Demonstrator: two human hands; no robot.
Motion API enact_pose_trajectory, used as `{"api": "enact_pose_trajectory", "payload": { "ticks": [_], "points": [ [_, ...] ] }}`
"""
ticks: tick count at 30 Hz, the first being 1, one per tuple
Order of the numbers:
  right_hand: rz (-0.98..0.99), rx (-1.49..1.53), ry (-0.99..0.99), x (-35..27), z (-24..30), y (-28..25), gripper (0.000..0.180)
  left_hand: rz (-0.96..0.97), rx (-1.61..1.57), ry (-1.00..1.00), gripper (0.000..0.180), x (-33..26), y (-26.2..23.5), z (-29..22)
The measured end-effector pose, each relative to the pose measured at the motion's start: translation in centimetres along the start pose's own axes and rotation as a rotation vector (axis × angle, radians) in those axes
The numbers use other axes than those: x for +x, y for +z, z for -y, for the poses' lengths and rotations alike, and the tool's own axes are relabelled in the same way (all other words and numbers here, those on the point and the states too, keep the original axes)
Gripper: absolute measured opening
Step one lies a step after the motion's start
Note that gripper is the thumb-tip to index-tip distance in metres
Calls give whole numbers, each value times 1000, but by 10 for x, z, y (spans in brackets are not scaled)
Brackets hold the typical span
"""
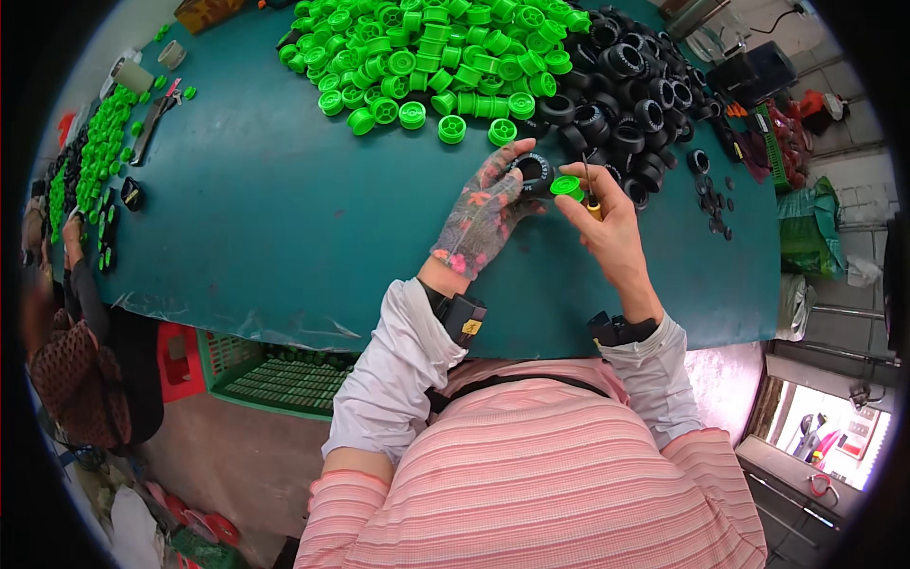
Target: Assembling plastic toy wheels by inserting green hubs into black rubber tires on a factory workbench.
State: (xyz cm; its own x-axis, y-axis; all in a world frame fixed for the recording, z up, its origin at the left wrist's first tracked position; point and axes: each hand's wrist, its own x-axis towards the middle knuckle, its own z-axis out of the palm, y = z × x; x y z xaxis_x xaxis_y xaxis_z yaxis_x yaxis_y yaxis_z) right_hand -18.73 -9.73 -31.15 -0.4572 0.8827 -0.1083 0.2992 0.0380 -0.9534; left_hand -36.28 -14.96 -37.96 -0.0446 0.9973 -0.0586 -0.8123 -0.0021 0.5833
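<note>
My left hand (pixel 477 220), in a grey floral glove with bare fingertips, is closed around a black toy tyre (pixel 538 171) with pale lettering on its side. Between the fingertips of my right hand (pixel 614 226) is a bright green wheel rim (pixel 568 186), held right beside the tyre's right edge. The same hand also keeps a thin tool with a yellow handle (pixel 594 206) against its fingers; its narrow dark shaft points away from me, and its tip is hard to make out. Both hands are over the table's middle, just nearer than the piles.
A heap of green rims (pixel 436 57) lies at the far side of the green table (pixel 284 218), beside a heap of black tyres (pixel 626 114). Several small dark discs (pixel 716 204) lie to the right. Another person (pixel 81 370) works at the left end. A green crate (pixel 275 379) stands below the edge.
</note>
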Motion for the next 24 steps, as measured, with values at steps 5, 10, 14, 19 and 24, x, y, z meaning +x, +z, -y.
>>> {"api": "enact_pose_trajectory", "payload": {
  "ticks": [5,10,14,19,24],
  "points": [
    [3,61,-8,7,-21,-29,38,-3,-17,-14,48,17,7,29],
    [-69,143,-144,10,-50,-86,34,-130,55,-24,41,58,57,83],
    [-91,158,-99,18,-66,-154,30,-164,329,-13,43,98,120,126],
    [-103,326,-86,32,-81,-217,34,-39,670,30,48,125,158,150],
    [12,414,19,52,-81,-260,33,-67,395,-25,58,160,170,160]
  ]
}}
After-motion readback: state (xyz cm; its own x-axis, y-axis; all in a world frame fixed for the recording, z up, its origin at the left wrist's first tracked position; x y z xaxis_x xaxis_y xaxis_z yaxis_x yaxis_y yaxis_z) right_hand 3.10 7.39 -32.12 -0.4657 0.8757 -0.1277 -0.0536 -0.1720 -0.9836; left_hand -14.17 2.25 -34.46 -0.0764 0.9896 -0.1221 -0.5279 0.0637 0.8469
